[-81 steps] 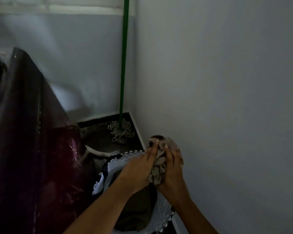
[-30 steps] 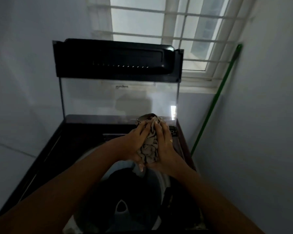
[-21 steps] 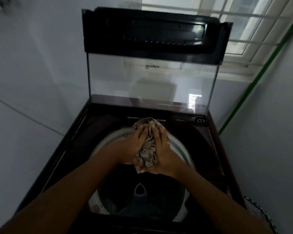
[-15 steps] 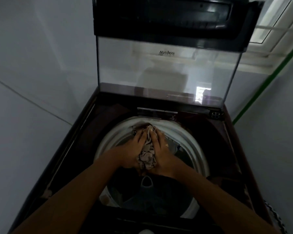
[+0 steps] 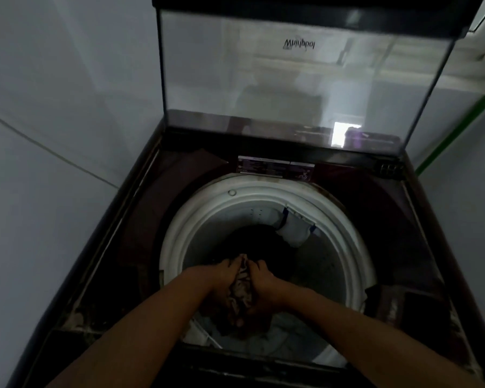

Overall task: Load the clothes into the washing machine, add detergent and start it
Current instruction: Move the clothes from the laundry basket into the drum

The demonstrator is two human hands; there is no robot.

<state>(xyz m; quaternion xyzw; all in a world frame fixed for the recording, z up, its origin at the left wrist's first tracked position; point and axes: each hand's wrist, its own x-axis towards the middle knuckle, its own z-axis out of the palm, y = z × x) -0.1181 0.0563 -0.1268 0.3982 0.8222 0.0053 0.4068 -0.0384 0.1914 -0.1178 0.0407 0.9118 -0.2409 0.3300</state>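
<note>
Inside the mouth of the top-loading washing machine (image 5: 398, 225), both hands meet over the drum. The left hand (image 5: 221, 278) and the right hand (image 5: 265, 284) press in from either side on a crumpled patterned cloth (image 5: 240, 291). Each grip is clenched round it, with the fingers curled into the folds. The cloth lies below the level of the white tub ring (image 5: 263, 190); whether its lower end touches the load beneath cannot be told. The fingertips are mostly lost in the cloth and in shadow.

A dark heap of clothes (image 5: 254, 238) fills the back of the drum, its separate items indistinguishable in the dim light. A pale shape (image 5: 280, 341) near the front edge may be fabric or drum; the view does not settle it. A white pouch (image 5: 294, 231) hangs on the drum wall at right rear. The glass lid (image 5: 291, 79) stands raised, its top edge cut off by the frame. The label (image 5: 275, 166) behind the ring is too blurred to read. A green pole (image 5: 459, 135) slants at far right, both ends out of view.
</note>
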